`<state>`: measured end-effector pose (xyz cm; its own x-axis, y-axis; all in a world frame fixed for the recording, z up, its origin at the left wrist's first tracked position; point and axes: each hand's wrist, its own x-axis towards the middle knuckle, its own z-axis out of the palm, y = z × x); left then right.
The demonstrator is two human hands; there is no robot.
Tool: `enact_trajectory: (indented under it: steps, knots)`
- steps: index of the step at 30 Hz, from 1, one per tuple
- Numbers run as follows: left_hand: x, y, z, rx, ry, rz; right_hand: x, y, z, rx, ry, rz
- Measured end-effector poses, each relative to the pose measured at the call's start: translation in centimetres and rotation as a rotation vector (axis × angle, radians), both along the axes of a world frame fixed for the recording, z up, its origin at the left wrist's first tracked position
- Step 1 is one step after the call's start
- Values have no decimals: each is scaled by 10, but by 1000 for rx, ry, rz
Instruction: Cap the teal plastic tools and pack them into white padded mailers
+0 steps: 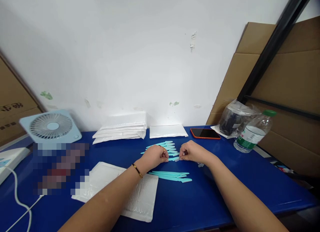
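Head view: at the centre of the frame, on the blue table (pixel 225 192), a slim pale-teal plastic stick (pixel 175 158) is pinched at both ends. The left hand (pixel 153 156) and right hand (pixel 193 152) are each curled nearly shut on it. A flat white mailer (pixel 146 200) at lower left is partly covered by the left forearm. A stack of mailers (pixel 120 130) and a small fan (pixel 51 126) are set toward the left, a water bottle (pixel 252 132) and a phone (pixel 205 133) toward the right. A heap of like sticks (pixel 163 145) is seen just behind the hands, with three more (pixel 172 176) laid below them.
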<state>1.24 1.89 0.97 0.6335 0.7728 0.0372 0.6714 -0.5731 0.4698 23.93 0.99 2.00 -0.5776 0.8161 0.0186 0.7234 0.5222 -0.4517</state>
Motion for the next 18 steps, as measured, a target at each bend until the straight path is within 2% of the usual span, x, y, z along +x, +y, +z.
enact_trajectory:
  steps: [6,13,16,18]
  knots:
    - [-3,4,-2,-19,-4,-20,17,1,4,-6,-86,-47]
    - [-2,4,-5,42,21,-34,-5,0,-1,121,-83,58]
    - [1,2,-7,108,28,-17,-11,1,-2,130,-58,54]
    - [2,0,-6,145,13,1,-3,2,1,102,-7,17]
